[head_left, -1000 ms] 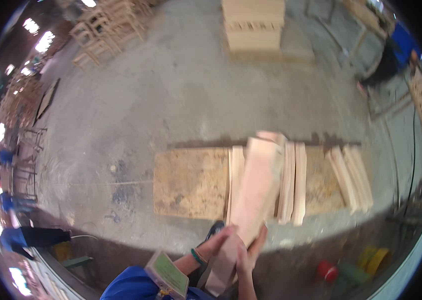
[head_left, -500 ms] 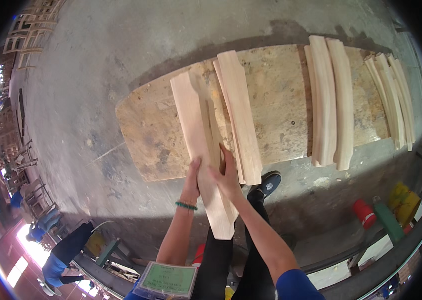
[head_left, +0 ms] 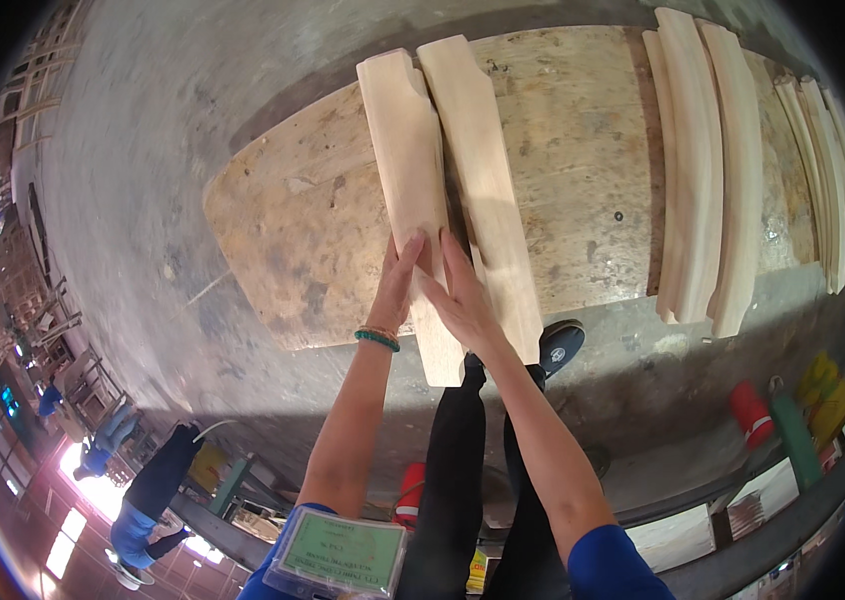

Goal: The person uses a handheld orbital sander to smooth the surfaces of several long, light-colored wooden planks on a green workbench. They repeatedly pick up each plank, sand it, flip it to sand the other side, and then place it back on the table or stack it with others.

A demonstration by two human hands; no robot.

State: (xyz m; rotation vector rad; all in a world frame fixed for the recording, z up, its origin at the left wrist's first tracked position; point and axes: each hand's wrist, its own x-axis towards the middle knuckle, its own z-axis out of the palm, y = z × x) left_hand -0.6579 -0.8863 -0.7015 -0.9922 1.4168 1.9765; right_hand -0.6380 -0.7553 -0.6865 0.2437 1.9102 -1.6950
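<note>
A long pale wooden board (head_left: 405,140) with a notched far end lies on the worn tabletop (head_left: 583,170), and its near end sticks out past the table's front edge. Another board or more seems to lie under it. My left hand (head_left: 401,280) grips its left side, thumb on top. From the other side my right hand (head_left: 463,300) holds it, fingers down in the narrow gap beside a second pale board (head_left: 488,190). That second board lies close on the right, nearly parallel, apparently stacked on another piece.
Curved wooden pieces (head_left: 693,170) lie farther right, with several slimmer ones (head_left: 823,180) at the right end. A red container (head_left: 751,412) and a green metal post (head_left: 795,440) stand at lower right. Another person (head_left: 143,510) is at lower left.
Both hands have moved the board away from me and down onto the table, alongside the second board. Earlier it was tilted and held nearer my body. The view has shifted slightly.
</note>
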